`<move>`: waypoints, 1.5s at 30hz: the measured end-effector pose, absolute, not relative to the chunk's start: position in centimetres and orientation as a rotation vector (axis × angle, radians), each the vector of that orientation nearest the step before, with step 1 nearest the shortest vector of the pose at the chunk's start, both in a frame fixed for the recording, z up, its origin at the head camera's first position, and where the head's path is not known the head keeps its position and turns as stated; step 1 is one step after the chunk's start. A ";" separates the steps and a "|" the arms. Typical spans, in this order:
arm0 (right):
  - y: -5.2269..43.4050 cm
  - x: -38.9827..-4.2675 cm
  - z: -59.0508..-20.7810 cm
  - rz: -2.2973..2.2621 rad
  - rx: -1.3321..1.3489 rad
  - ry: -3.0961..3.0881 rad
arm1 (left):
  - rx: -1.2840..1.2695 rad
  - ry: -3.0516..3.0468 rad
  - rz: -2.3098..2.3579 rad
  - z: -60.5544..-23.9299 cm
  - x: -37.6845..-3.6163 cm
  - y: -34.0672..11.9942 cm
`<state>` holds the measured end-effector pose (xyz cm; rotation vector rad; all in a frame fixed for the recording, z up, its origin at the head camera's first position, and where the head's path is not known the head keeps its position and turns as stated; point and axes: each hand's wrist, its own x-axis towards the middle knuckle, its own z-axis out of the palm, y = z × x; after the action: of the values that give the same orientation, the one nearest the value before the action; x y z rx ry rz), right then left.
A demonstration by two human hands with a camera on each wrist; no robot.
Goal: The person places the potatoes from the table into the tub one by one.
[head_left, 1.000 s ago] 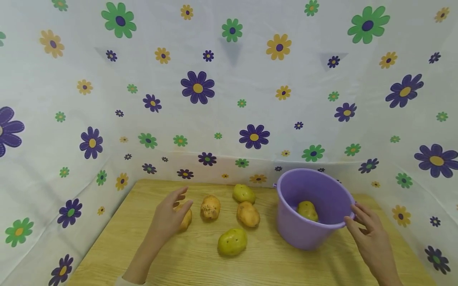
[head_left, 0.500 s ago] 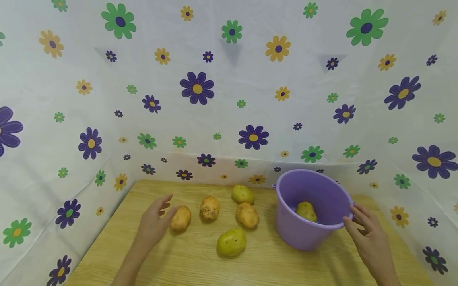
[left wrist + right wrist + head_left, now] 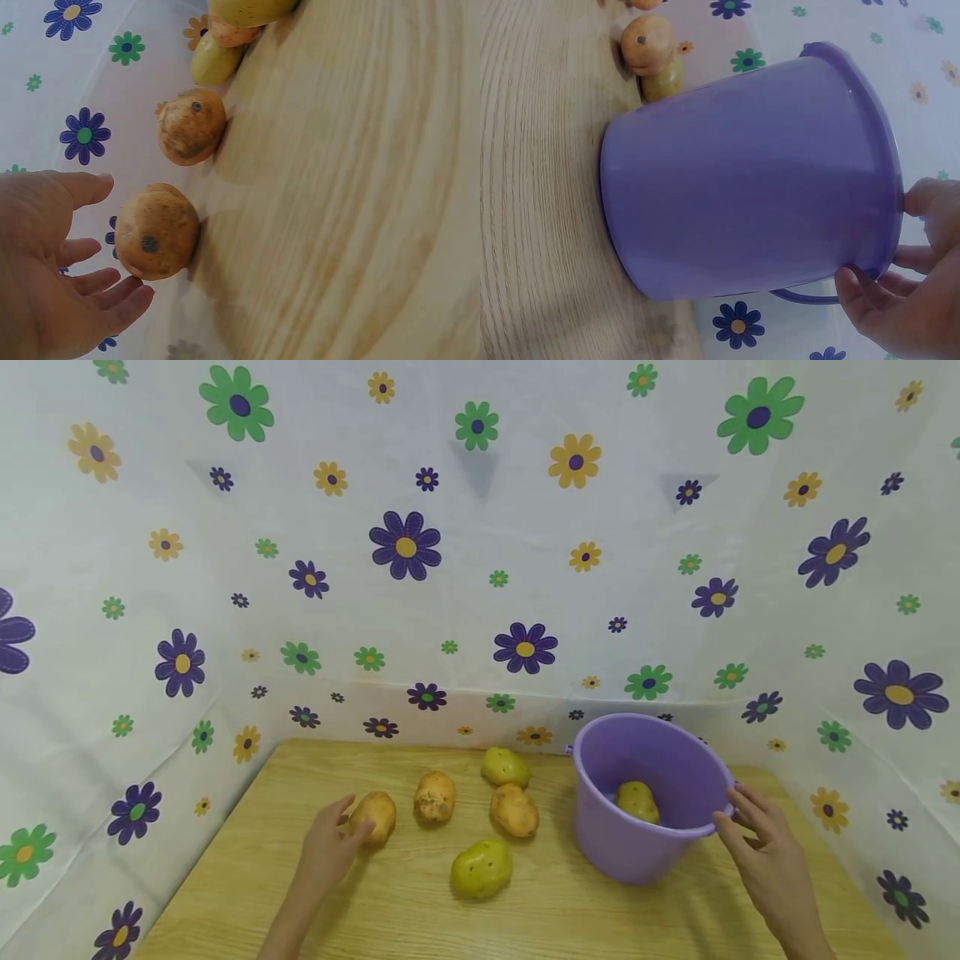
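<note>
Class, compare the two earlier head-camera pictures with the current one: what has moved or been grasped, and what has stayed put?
The left hand drew back toward the person and lower; it covered the leftmost potato before, and now its open fingers lie beside it. Nothing was grasped or released. The right hand stays on the purple bucket rim, one potato inside; the other potatoes did not move.

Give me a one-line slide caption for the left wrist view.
Open left hand reaching for a brown potato on the wooden table, more potatoes beyond.
</note>
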<state>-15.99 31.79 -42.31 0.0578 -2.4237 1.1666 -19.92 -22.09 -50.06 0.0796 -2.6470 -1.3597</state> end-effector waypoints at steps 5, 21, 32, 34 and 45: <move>31.9 -16.1 -42.4 1.157 0.061 -2.411 | 0.116 -2.641 -1.382 -51.1 -20.2 -21.6; 31.9 -16.2 -42.5 1.164 0.070 -2.408 | 0.080 -2.663 -1.345 -52.8 -20.2 -21.5; 31.9 -16.2 -42.6 1.177 0.063 -2.407 | 0.087 -2.643 -1.380 -52.6 -20.4 -21.5; 31.9 -16.2 -42.6 1.178 0.060 -2.409 | 0.100 -2.638 -1.389 -52.5 -20.3 -21.5; 31.8 -16.1 -42.5 1.182 0.075 -2.394 | 0.174 -2.601 -1.434 -51.2 -20.3 -21.8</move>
<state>-16.13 31.80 -42.47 0.0749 -2.3943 1.1820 -20.34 -21.82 -51.21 0.1744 -2.6009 -1.4341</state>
